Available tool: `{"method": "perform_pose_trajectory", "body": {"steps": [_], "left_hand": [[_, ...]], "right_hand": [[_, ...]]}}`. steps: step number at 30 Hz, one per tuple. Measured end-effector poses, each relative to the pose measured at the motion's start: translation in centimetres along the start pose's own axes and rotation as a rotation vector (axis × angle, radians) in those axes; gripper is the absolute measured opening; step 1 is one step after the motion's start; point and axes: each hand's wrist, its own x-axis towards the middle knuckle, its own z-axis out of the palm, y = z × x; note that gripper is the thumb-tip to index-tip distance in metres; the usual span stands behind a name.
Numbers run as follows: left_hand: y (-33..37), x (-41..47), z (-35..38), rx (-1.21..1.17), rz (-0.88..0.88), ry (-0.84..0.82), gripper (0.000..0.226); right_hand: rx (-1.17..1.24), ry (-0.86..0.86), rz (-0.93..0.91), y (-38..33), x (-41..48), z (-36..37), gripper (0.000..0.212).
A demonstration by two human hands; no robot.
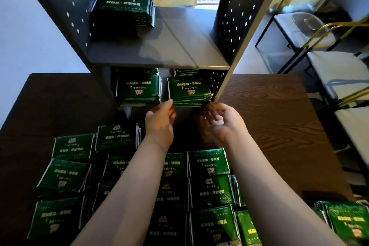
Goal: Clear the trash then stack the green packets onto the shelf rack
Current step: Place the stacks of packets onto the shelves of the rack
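Note:
A black shelf rack stands on the dark wooden table. One stack of green packets sits on its upper shelf at the left. On the lower shelf lie a left stack and a right stack that juts out at the front. My left hand pinches the right stack's front left corner with the thumb on top. My right hand, palm up and fingers curled, holds its front right corner. Several more green packets lie on the table under my forearms.
Another pile of green packets lies at the table's near right edge. Chairs with gold frames stand to the right of the table. The rack's perforated side panels close in both shelves. A wall is at the left.

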Motion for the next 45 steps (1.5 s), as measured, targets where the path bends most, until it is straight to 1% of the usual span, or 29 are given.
{"method": "perform_pose_trajectory", "body": {"steps": [5,8,12,14,15,16,17,18,20,21,22,23,24,25,27,31,36,41,45], "left_hand": [[-0.2,-0.3,-0.2,-0.059,-0.014,-0.052,0.048],[-0.3,-0.7,-0.2,-0.054,-0.011,-0.095,0.035],[-0.6,-1.0,-0.7,-0.010,0.016,-0.140,0.029],[-1.1,-1.1,-1.2,0.081,0.064,-0.126,0.028],[-1.4,-1.1,-1.5,0.186,0.105,-0.108,0.028],[-1.8,-1.3,-1.9,0.340,0.156,-0.100,0.029],[-2.3,-1.4,-2.3,0.545,0.208,-0.119,0.033],[-2.8,-1.5,-2.7,0.778,0.246,-0.183,0.039],[-4.1,-1.4,-3.0,1.293,0.223,-0.404,0.060],[-4.7,-1.4,-2.9,1.555,0.199,-0.500,0.070],[-5.4,-1.4,-2.7,1.791,0.200,-0.576,0.078],[-5.9,-1.4,-2.4,1.978,0.225,-0.629,0.084],[-6.5,-1.4,-2.1,2.113,0.256,-0.668,0.087],[-7.0,-1.2,-1.8,2.197,0.266,-0.693,0.089],[-7.8,-1.0,-1.4,2.267,0.245,-0.728,0.088],[-8.0,-0.7,-1.2,2.267,0.150,-0.744,0.074],[-8.2,-0.2,-1.0,2.231,0.078,-0.751,0.081],[-8.5,0.2,-1.3,2.254,0.122,-0.772,0.077],[-8.7,0.2,-1.5,2.198,0.130,-0.767,0.076]], "right_hand": [[0.121,-0.012,-0.029,-0.1,0.0,0.0,0.012],[0.128,-0.039,-0.044,0.0,0.4,-0.1,0.014],[0.051,-0.060,-0.051,-0.2,-0.3,-0.6,0.019],[-0.045,-0.033,-0.063,-0.3,-0.3,-1.6,0.022],[-0.131,-0.012,-0.079,-0.3,-0.1,-2.4,0.022],[-0.265,0.024,-0.104,-0.3,0.3,-3.3,0.026],[-0.466,0.071,-0.125,-0.4,0.6,-4.3,0.035],[-0.734,0.118,-0.128,-0.5,0.7,-5.2,0.046],[-1.293,0.191,-0.060,-0.6,1.0,-6.9,0.068],[-1.483,0.202,0.000,-0.4,1.0,-7.3,0.078],[-1.587,0.205,0.065,-0.3,1.1,-7.9,0.087],[-1.627,0.201,0.118,-0.1,1.2,-8.2,0.094],[-1.632,0.195,0.155,0.1,1.3,-8.6,0.098],[-1.625,0.191,0.173,0.2,1.5,-8.8,0.099],[-1.623,0.195,0.157,0.2,1.7,-9.2,0.098],[-1.600,0.186,0.111,0.1,1.8,-9.9,0.095],[-1.530,0.158,0.084,-0.2,2.2,-10.9,0.092],[-1.532,0.097,0.128,-0.5,2.7,-11.3,0.069],[-1.560,0.044,0.130,-0.5,2.8,-11.4,0.043]]}}
